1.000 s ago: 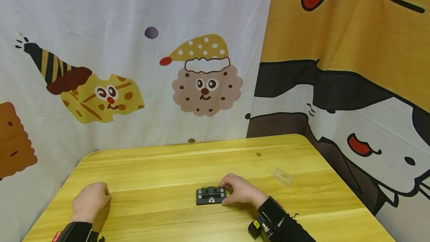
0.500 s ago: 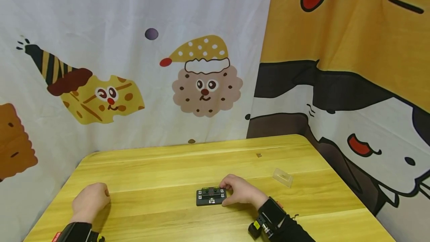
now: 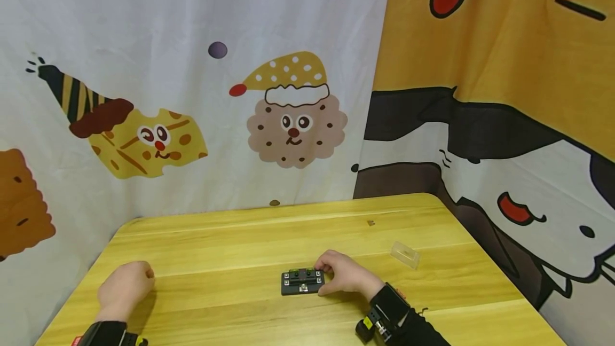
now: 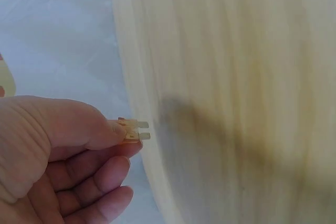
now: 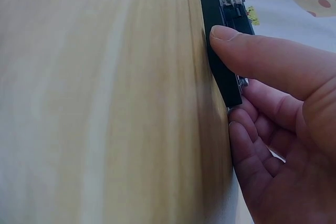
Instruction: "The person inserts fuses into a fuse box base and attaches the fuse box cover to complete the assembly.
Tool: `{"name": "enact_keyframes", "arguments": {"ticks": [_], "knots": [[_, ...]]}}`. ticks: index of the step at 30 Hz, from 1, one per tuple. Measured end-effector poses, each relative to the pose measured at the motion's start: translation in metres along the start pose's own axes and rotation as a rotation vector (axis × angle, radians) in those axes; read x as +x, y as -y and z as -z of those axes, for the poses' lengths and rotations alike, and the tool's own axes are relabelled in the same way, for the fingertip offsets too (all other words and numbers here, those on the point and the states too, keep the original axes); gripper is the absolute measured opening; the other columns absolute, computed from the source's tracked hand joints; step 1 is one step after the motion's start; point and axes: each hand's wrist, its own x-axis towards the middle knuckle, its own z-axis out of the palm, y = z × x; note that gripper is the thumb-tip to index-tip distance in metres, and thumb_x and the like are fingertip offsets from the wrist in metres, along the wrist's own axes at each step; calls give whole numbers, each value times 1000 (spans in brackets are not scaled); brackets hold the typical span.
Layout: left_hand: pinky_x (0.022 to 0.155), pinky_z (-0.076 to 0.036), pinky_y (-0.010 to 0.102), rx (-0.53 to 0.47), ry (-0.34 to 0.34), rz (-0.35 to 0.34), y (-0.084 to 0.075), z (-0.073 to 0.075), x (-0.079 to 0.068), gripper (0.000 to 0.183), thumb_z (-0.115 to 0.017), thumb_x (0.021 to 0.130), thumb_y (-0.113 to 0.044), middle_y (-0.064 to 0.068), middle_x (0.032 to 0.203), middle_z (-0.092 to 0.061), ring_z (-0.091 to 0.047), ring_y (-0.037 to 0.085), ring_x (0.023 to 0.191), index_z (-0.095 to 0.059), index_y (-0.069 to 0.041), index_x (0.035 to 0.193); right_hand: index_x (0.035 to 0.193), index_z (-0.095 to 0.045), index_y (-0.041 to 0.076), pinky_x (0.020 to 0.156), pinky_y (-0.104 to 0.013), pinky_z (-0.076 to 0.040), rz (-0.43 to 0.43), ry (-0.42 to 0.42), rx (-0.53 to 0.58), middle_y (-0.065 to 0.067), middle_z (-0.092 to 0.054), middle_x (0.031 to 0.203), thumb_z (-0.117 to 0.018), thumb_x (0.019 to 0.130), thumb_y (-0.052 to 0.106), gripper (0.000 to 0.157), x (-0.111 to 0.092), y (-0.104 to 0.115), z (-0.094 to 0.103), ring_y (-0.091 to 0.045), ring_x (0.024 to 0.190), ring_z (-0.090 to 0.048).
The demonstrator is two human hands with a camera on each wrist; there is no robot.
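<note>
Between thumb and index finger, my left hand (image 3: 126, 288) pinches a small translucent orange blade fuse (image 4: 131, 130) above the left part of the table. Its two metal prongs point away from the fingertips in the left wrist view; the head view hides it behind the hand. A black fuse block (image 3: 302, 283) with metal screw terminals lies flat near the table's middle. My right hand (image 3: 348, 273) grips the right end of this block, the thumb (image 5: 231, 43) on its near edge and the fingers on the far side.
A clear plastic cover (image 3: 405, 254) lies on the wooden table (image 3: 216, 250), right of and beyond the block. A tiny brown mark or scrap (image 3: 371, 223) is near the back edge. Printed curtains (image 3: 192, 68) hang behind and to the right.
My left hand has shifted slightly left. The right hand and the fuse block hold the same place, with the whole head view sliding down a little.
</note>
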Motion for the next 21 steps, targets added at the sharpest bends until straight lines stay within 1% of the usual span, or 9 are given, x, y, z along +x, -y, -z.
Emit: {"name": "enact_keyframes", "arguments": {"ticks": [4, 6, 11, 15, 18, 21], "knots": [[62, -46, 44, 0, -24, -49, -5, 2, -1, 9, -61, 87, -11, 11, 91, -66, -58, 22, 75, -69, -10, 91, 107, -66, 9, 87, -31, -47, 6, -6, -3, 4, -55, 103, -89, 71, 17, 44, -1, 0, 0, -12, 93, -54], [62, -47, 44, -5, -43, -74, -8, 1, -2, 8, -62, 86, -10, 10, 90, -67, -58, 21, 74, -69, -11, 89, 107, -66, 9, 87, -31, -47, 8, -7, -2, 4, -55, 103, -89, 71, 17, 44, 0, 0, 0, -12, 93, -54], [59, -43, 40, -15, -83, -109, -18, 1, -4, 8, -61, 86, -11, 5, 87, -67, -56, 18, 71, -69, -15, 85, 106, -66, 11, 86, -31, -47, 8, -8, -5, 5, -55, 102, -89, 71, 17, 43, 0, -1, -1, -11, 92, -54], [66, -48, 46, -10, -97, -154, -29, 0, -5, 10, -63, 87, -10, 8, 91, -69, -60, 21, 75, -72, -11, 92, 106, -66, 11, 86, -31, -47, 7, -9, -5, 5, -55, 102, -89, 71, 18, 43, 0, -2, -1, -11, 92, -54], [70, -49, 51, -11, -125, -205, -38, -2, -6, 13, -65, 86, -8, 10, 92, -70, -63, 26, 77, -73, -7, 95, 106, -66, 11, 86, -31, -47, 7, -11, -6, 5, -55, 102, -89, 70, 18, 43, 0, -2, -1, -11, 92, -54], [72, -50, 51, -21, -152, -251, -48, -4, -7, 14, -64, 86, -6, 10, 92, -70, -64, 28, 78, -74, -7, 96, 105, -66, 11, 86, -30, -47, 10, -12, -9, 5, -55, 102, -90, 70, 18, 43, 1, -2, -1, -11, 92, -54]]}}
